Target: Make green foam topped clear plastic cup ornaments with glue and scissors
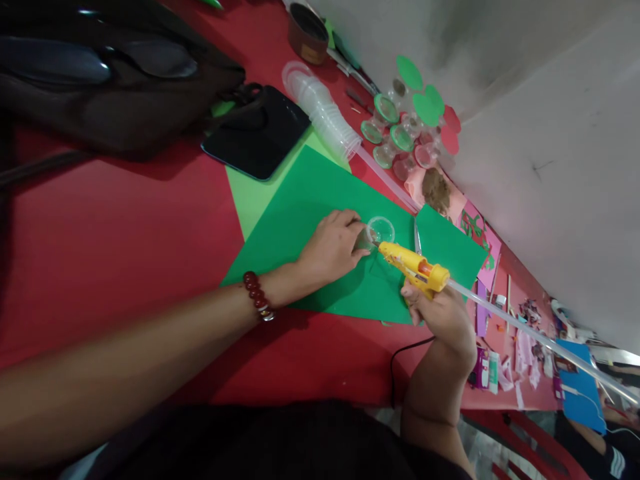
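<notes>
My left hand (333, 243) grips a small clear plastic cup (384, 222) from the side, with its round rim facing me. Wrapped in my right hand (445, 317) is a yellow hot glue gun (403, 257), its nozzle at the cup's rim; whether it touches is too small to tell. From the gun's back end runs a long clear glue stick (525, 328) toward the lower right. Both hands are over a green sheet (315, 193). Scissors (418, 239) lie just behind the gun, partly covered.
A stack of clear cups (325, 113) lies near a dark tablet (260, 137) and a bag (125, 113). Beyond stand joined cups (400, 137) with green and red discs. A pink glue stick (387, 177) lies behind the sheet. A black cord (400, 350) hangs by the table's front edge.
</notes>
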`<state>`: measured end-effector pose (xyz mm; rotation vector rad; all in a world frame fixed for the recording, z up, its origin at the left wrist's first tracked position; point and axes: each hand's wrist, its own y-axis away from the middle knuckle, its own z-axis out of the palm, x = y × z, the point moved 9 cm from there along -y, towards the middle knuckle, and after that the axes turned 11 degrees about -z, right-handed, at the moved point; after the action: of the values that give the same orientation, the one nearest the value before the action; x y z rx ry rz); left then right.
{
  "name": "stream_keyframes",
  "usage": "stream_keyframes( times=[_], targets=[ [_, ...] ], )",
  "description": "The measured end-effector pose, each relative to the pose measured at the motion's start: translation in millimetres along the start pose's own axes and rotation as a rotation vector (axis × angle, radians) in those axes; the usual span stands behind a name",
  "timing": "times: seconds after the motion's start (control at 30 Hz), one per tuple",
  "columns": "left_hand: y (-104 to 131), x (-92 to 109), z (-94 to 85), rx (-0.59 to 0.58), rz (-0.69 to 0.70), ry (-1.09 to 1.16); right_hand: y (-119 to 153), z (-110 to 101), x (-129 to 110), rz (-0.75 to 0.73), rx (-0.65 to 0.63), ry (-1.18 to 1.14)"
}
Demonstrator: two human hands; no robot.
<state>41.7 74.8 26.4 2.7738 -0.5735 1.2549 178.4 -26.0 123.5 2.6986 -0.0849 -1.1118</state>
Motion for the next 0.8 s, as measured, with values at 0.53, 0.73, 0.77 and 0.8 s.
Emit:
stream_keyframes(
  times=[0.53,0.73,0.77,0.8],
  targets=[
    [0.5,0.2,-1.0,0.014,0.005,0.030,3.2,-7.3,-2.1,0.000,0.004,0.062],
    [0.6,-0.1,0.0,0.022,0.000,0.015,0.9,-6.5,-7.4,-0.014,0.000,0.066],
    [0.6,0.0,0.0,0.020,0.000,0.013,1.0,-6.6,-7.3,-0.014,-0.002,0.064],
    [0.6,0.1,0.0,0.018,-0.001,0.009,1.3,-6.9,-6.7,-0.012,-0.002,0.060]
  ],
)
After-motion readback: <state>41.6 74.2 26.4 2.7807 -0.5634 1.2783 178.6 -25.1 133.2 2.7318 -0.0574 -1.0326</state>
